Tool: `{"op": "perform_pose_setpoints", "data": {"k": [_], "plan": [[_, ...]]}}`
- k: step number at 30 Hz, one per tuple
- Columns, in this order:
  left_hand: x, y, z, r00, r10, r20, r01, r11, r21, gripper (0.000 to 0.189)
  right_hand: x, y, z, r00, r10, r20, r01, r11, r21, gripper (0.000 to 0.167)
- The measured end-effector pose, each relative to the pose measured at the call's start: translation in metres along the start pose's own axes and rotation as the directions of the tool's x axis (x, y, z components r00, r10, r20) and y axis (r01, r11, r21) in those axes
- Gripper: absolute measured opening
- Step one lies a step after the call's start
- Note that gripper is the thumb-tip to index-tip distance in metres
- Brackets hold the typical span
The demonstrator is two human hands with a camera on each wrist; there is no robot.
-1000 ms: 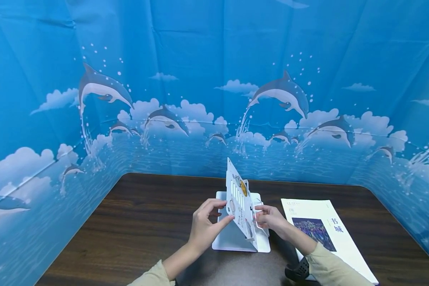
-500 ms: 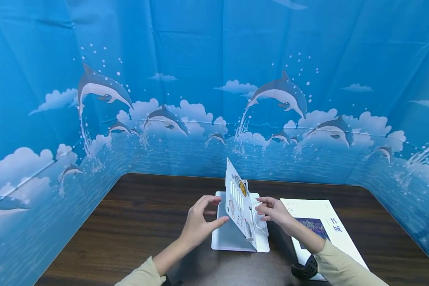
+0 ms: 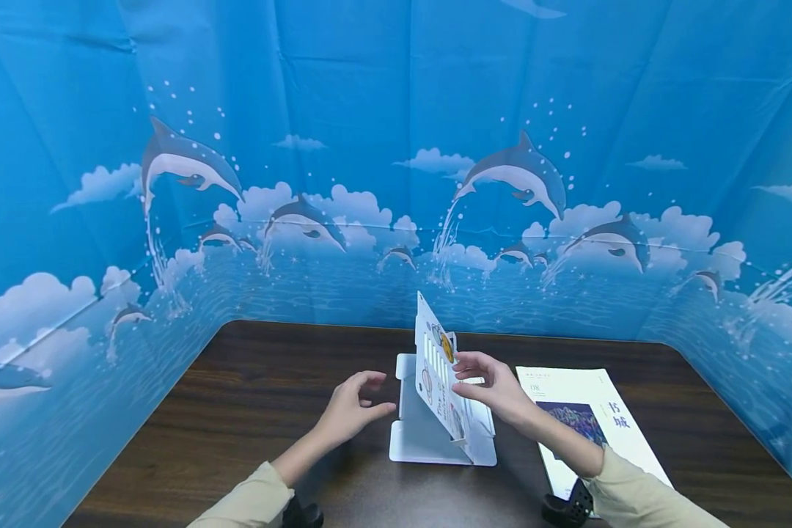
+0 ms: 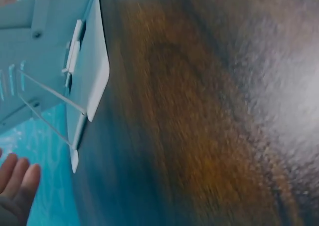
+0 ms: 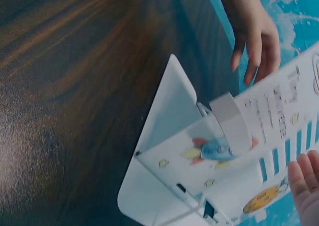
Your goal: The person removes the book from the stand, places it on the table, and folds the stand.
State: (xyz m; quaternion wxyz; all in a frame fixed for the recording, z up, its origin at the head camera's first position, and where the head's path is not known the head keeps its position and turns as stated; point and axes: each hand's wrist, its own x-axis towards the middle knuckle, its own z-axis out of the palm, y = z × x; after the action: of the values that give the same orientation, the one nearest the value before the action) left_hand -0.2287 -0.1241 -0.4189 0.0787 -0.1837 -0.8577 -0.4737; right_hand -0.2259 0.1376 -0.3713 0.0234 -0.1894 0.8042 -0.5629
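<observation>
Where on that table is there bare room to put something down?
Bare tabletop lies left of the left hand, right of the book, and in front of the white stand. It is crowded around the stand, right hand and book.

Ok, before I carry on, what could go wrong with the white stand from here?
The tilted panel appears propped by two thin rods; a bump from the right grip, close to it, might shift or fold it. The left grip is apart from the white stand, so a push may slide it unchecked. The right forearm passes over the book and could nudge it.
</observation>
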Motion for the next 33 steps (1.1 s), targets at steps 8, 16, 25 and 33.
{"op": "perform_pose_setpoints", "data": {"k": [8, 16, 25, 33], "plan": [[0.008, -0.019, 0.011, 0.982, 0.005, 0.188, -0.014, 0.999, 0.046, 0.034, 0.000, -0.004, 0.019, 0.988, -0.147, 0.050, 0.151, 0.984, -0.097, 0.057], [0.014, -0.025, 0.023, 0.976, 0.022, 0.218, -0.041, 0.996, 0.081, 0.018, 0.004, -0.005, 0.027, 0.974, -0.216, 0.059, 0.224, 0.951, -0.215, 0.061], [0.016, -0.026, 0.028, 0.974, -0.009, 0.228, -0.002, 0.999, 0.049, 0.013, -0.004, -0.032, 0.030, 0.972, -0.229, 0.057, 0.235, 0.956, -0.174, 0.056], [0.017, -0.027, 0.034, 0.982, 0.016, 0.187, -0.034, 0.995, 0.091, 0.007, -0.006, -0.036, 0.032, 0.969, -0.245, 0.033, 0.247, 0.952, -0.180, 0.054]]}}
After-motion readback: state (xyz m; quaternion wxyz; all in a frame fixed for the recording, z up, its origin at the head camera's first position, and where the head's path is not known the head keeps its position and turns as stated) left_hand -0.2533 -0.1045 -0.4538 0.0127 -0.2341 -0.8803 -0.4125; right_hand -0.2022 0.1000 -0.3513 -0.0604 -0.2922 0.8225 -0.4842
